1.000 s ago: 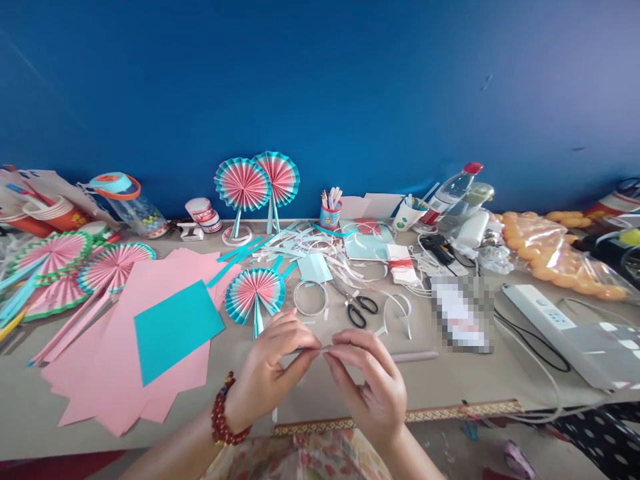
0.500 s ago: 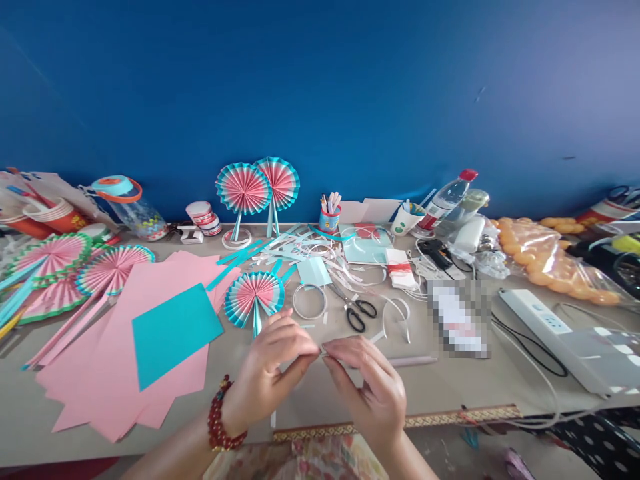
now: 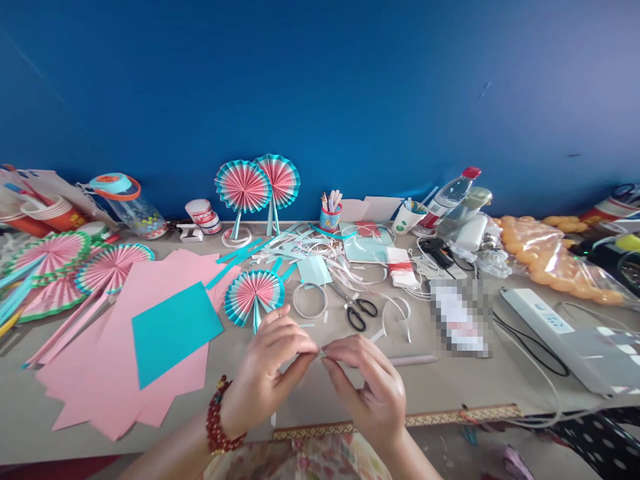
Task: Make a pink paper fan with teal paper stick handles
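Both hands hover over the near edge of the worktop [image 3: 475,380], fingertips meeting on a small pale strip [image 3: 321,351]. The left hand [image 3: 270,380] has its grip pinched shut on the strip's left end, thumb against forefinger. The right hand [image 3: 367,390] has its grip closed on the other end in the same way, the remaining fingers loosely curled. A second ago a short length of strip showed between the two pinches. Now the fingertips almost touch and only a sliver is seen, so the hands have drawn together. Whether the strip between them is bent, folded or merely covered cannot be told. Otherwise the hands have barely shifted, and nothing on the worktop has moved. The fan [image 3: 254,293] lies just beyond the left hand, the ring [image 3: 310,300] and scissors [image 3: 357,312] beyond the right, and the teal sheet [image 3: 175,330] to the left. The work reads as fine fingertip handling of the strip, which seems held off the worktop.
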`<state>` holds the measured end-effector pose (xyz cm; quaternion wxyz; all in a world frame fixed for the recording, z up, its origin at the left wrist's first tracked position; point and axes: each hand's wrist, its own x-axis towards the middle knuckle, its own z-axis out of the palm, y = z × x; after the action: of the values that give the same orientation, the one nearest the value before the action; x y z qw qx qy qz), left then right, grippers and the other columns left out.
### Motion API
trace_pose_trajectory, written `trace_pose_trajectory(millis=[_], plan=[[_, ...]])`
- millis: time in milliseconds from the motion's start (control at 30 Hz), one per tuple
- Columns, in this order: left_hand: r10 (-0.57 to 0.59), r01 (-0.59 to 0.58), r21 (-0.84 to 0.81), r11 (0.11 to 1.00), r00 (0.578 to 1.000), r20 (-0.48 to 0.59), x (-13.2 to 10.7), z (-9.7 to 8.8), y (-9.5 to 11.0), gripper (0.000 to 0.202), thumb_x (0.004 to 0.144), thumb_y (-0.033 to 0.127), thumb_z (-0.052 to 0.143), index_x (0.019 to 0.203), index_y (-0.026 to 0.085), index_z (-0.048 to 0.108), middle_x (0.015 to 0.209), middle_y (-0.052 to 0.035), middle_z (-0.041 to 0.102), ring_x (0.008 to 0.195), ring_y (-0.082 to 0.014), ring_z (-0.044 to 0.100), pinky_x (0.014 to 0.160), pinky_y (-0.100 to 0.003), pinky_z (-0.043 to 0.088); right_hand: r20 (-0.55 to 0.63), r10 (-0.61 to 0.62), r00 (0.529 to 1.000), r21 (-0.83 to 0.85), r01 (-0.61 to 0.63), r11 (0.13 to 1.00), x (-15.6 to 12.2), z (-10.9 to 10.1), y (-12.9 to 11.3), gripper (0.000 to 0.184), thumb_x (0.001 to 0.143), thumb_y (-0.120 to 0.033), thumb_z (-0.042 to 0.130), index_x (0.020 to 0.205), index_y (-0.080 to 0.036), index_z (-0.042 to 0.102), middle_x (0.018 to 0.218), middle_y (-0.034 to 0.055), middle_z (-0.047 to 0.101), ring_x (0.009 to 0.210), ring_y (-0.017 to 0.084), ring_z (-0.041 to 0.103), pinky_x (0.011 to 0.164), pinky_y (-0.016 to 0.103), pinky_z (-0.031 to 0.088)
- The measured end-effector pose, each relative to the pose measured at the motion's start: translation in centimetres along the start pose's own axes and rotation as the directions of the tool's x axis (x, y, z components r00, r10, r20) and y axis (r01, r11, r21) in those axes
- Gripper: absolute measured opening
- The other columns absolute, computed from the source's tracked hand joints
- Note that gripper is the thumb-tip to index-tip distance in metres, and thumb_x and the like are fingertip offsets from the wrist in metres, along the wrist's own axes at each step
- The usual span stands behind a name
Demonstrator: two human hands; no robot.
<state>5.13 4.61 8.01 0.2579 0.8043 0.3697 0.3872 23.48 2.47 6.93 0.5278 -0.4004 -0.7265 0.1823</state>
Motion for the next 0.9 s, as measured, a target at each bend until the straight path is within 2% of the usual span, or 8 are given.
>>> trace_pose_trajectory(millis=[400, 600, 700, 767, 833, 900], plan=[[0.002, -0.002, 0.01, 1.0, 0.999, 0.036, -0.1, -0.1, 0.2, 0.012, 0.095, 0.013, 0.053, 0.091, 0.022, 0.06, 0.084, 0.0018, 0.066, 0.082, -0.0135, 0.061, 0.11, -0.044, 0.033, 0.074, -0.043, 0.996, 0.027, 0.042, 0.999, 0.0, -0.2, 0.4, 0.026, 0.084, -0.001, 0.056, 0.097, -0.024, 0.06, 0.08, 0.0035, 0.066, 0.073, 0.019, 0.063, 0.068, 0.033, 0.051], [-0.059, 0.062, -0.057, 0.996, 0.997, 0.055, 0.0, -0.1, 0.2, 0.012, 0.095, 0.014, 0.054, 0.088, 0.022, 0.061, 0.081, 0.0024, 0.065, 0.08, -0.0126, 0.061, 0.111, -0.041, 0.031, 0.153, 0.029, 0.988, 0.023, -0.033, 0.999, -0.1, -0.2, 0.9, 0.02, 0.086, -0.008, 0.058, 0.1, -0.022, 0.056, 0.088, 0.0059, 0.063, 0.082, 0.02, 0.062, 0.073, 0.033, 0.05], [-0.112, 0.116, -0.088, 0.989, 0.993, 0.047, -0.2, 0.1, -0.1, 0.011, 0.094, 0.016, 0.057, 0.086, 0.021, 0.061, 0.081, 0.0021, 0.065, 0.08, -0.0134, 0.062, 0.11, -0.039, 0.032, 0.189, 0.045, 0.981, 0.018, -0.049, 0.999, 0.1, 0.0, 1.3, 0.013, 0.09, -0.011, 0.057, 0.096, -0.022, 0.056, 0.084, 0.004, 0.062, 0.079, 0.017, 0.06, 0.071, 0.029, 0.048], [-0.191, 0.194, -0.097, 0.976, 0.981, 0.034, -0.2, 0.2, -0.4, 0.009, 0.093, 0.018, 0.059, 0.084, 0.021, 0.061, 0.08, 0.0017, 0.066, 0.083, -0.0146, 0.062, 0.105, -0.035, 0.037, 0.214, 0.056, 0.975, -0.004, -0.057, 0.998, 0.3, 0.0, 1.6, 0.009, 0.093, -0.013, 0.055, 0.091, -0.022, 0.056, 0.08, 0.002, 0.061, 0.074, 0.016, 0.058, 0.068, 0.027, 0.045], [-0.276, 0.28, -0.11, 0.954, 0.96, 0.051, -0.2, 0.1, -0.7, 0.011, 0.092, 0.022, 0.059, 0.082, 0.021, 0.062, 0.08, 0.0015, 0.067, 0.083, -0.0151, 0.062, 0.092, -0.029, 0.044, 0.253, 0.085, 0.964, -0.037, -0.078, 0.996, 0.7, 0.0, 2.0, 0.011, 0.095, -0.017, 0.054, 0.086, -0.022, 0.055, 0.075, 0.0004, 0.06, 0.069, 0.015, 0.056, 0.065, 0.026, 0.042], [-0.329, 0.34, -0.135, 0.931, 0.939, 0.101, 0.0, 0.0, -1.0, 0.013, 0.093, 0.024, 0.058, 0.081, 0.021, 0.064, 0.079, 0.0019, 0.068, 0.08, -0.0143, 0.062, 0.077, -0.024, 0.046, 0.289, 0.141, 0.947, -0.051, -0.132, 0.99, 1.2, 0.1, 2.5, 0.014, 0.096, -0.023, 0.053, 0.082, -0.021, 0.054, 0.072, -0.0006, 0.059, 0.067, 0.014, 0.055, 0.064, 0.025, 0.041]])
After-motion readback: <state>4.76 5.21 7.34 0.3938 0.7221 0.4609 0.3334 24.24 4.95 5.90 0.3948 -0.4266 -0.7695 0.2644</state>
